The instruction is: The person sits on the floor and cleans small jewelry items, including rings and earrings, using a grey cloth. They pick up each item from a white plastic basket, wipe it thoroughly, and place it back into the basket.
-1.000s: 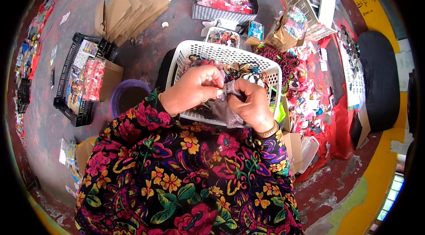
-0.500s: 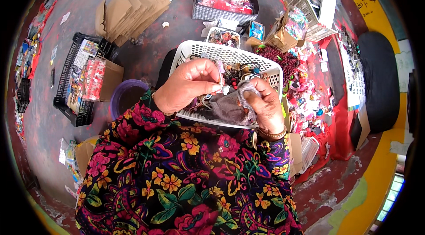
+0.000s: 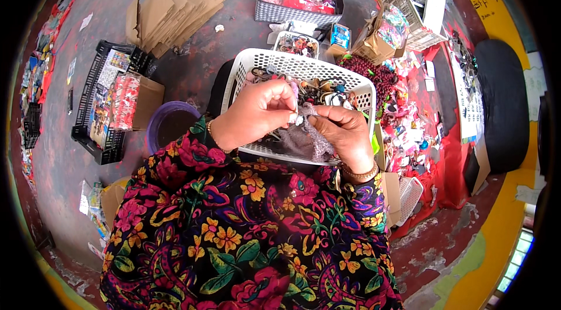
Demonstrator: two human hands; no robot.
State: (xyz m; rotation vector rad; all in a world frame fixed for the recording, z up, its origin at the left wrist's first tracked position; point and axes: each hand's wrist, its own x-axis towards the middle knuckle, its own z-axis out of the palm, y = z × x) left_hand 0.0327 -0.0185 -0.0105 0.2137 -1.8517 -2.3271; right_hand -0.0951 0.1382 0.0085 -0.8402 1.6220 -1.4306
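A white perforated plastic basket (image 3: pixel 242 67) sits before me, full of hair ties and other small accessories (image 3: pixel 324 95). Over it, my right hand (image 3: pixel 345 134) pinches the gathered edge of a greyish-mauve knitted fabric piece (image 3: pixel 298 141), whose lower part hangs into the basket. My left hand (image 3: pixel 257 112) is closed, with thumb and index finger together on a small white piece (image 3: pixel 299 119) right beside the fabric's edge. What kind of piece it is, and whether it is joined to the fabric, I cannot make out.
Left stand a black crate (image 3: pixel 87 126) with packets and a purple bucket (image 3: pixel 153 129). Flattened cardboard (image 3: pixel 175 12) lies farther off. Ahead are a small white basket (image 3: pixel 280 41) and a patterned box (image 3: pixel 298 13) of pink packets. Dark red beads (image 3: pixel 383 85) and scattered accessories cover the right.
My right hand has shifted left, bringing the fabric's edge up against the small white piece in my left hand. The fabric looks more spread out below my fingers.
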